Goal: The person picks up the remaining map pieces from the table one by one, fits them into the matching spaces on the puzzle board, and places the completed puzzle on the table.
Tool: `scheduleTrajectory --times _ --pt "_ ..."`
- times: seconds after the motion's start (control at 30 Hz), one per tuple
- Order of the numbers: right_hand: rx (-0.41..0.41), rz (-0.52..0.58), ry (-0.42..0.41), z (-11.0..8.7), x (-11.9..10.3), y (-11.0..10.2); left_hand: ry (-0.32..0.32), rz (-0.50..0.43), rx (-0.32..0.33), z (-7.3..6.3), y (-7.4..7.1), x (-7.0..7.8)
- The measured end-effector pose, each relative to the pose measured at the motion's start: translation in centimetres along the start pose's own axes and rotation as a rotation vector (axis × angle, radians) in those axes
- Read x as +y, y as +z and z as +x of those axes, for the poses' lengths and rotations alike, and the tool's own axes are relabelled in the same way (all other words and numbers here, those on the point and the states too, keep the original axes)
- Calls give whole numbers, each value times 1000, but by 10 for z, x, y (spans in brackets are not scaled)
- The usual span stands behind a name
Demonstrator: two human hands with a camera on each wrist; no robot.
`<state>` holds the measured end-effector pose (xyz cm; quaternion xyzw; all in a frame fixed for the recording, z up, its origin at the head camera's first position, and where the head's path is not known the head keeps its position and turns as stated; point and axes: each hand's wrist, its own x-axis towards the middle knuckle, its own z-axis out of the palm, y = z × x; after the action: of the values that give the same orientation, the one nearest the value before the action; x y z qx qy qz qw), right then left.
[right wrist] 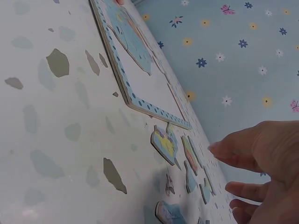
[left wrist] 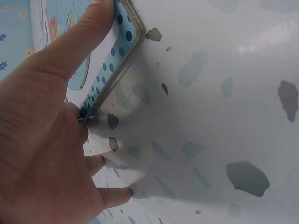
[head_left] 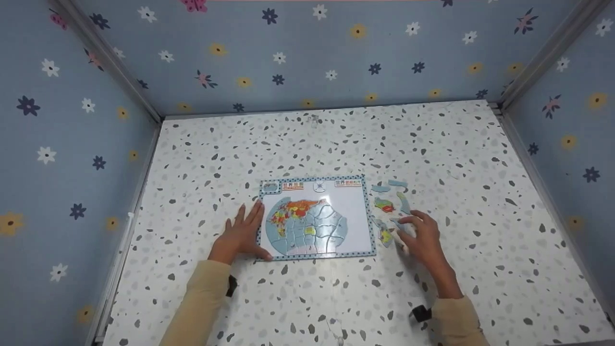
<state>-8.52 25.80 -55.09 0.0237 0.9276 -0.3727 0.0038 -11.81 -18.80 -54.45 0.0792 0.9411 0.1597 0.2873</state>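
A world-map jigsaw puzzle (head_left: 358, 226) in a blue dotted frame lies on the table, its left and middle map pieces filled in and white backing bare to the right. My left hand (head_left: 240, 234) rests at its left side with fingers spread; the thumb (left wrist: 77, 44) lies over the front left corner. To the right of the board my right hand (head_left: 424, 238) hovers over loose puzzle pieces, thumb and fingers apart around a blue piece (head_left: 398, 223). In the right wrist view I see nothing between those fingers. Nearby lie a yellow-and-blue piece (head_left: 386, 237) and a green-and-red piece (head_left: 384, 205).
Behind the right hand lie a curved green-blue piece (head_left: 403, 203) and two narrow blue pieces, one flat (head_left: 381, 189) and one farther back (head_left: 398, 183). The speckled white table (head_left: 307, 149) is bounded by flowered blue panels (head_left: 317, 48) at the back and both sides.
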Motion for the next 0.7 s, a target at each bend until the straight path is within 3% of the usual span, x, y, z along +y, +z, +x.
scheduleTrajectory --times 0.33,0.7 --pt "-82 -12 95 -10 10 -6 2 4 6 0 1 0" --pt "-110 -98 88 -24 16 -12 14 11 -2 0 0 -1"
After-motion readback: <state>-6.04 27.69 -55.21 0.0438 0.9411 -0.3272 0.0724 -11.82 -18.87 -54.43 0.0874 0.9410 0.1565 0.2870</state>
